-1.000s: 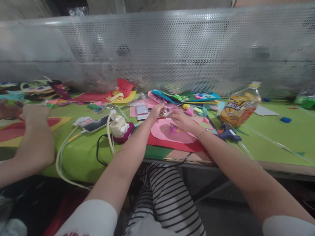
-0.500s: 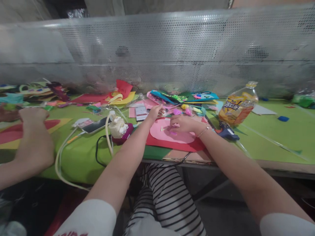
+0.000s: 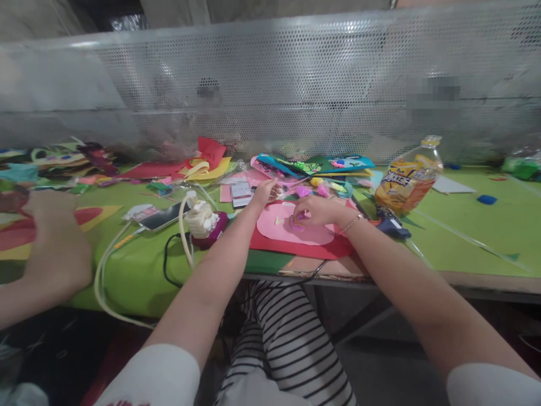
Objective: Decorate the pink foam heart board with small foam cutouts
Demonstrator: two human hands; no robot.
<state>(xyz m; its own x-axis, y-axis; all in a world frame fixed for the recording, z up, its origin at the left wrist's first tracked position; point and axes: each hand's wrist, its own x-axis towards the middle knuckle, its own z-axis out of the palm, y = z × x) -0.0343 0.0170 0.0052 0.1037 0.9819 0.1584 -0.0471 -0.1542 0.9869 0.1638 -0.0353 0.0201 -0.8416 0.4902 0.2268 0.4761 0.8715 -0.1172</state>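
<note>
A pink rounded sheet (image 3: 273,230) lies on a larger red sheet (image 3: 264,245) in front of me. My right hand (image 3: 319,211) is over the pink sheet, fingers closed in a pinch on a small purple piece (image 3: 297,226). A pale V-shaped scrap (image 3: 278,220) lies just left of it. My left hand (image 3: 265,193) reaches the back left edge of the pink sheet. Its fingers are drawn together; what they hold, if anything, is too small to make out. Bright magenta pieces (image 3: 303,192) lie just beyond the hands.
To the right stand a snack-labelled plastic jug (image 3: 401,183) and a dark blue glue gun (image 3: 393,226). On the left are a phone (image 3: 165,217), a power strip (image 3: 209,237) with cables and another person's arm (image 3: 59,248). Decorated felt sheets (image 3: 355,164) lie behind, before a perforated metal panel (image 3: 270,84).
My right hand's fingers have shifted and drawn in, so more of the purple piece shows. My left hand stays in nearly the same place.
</note>
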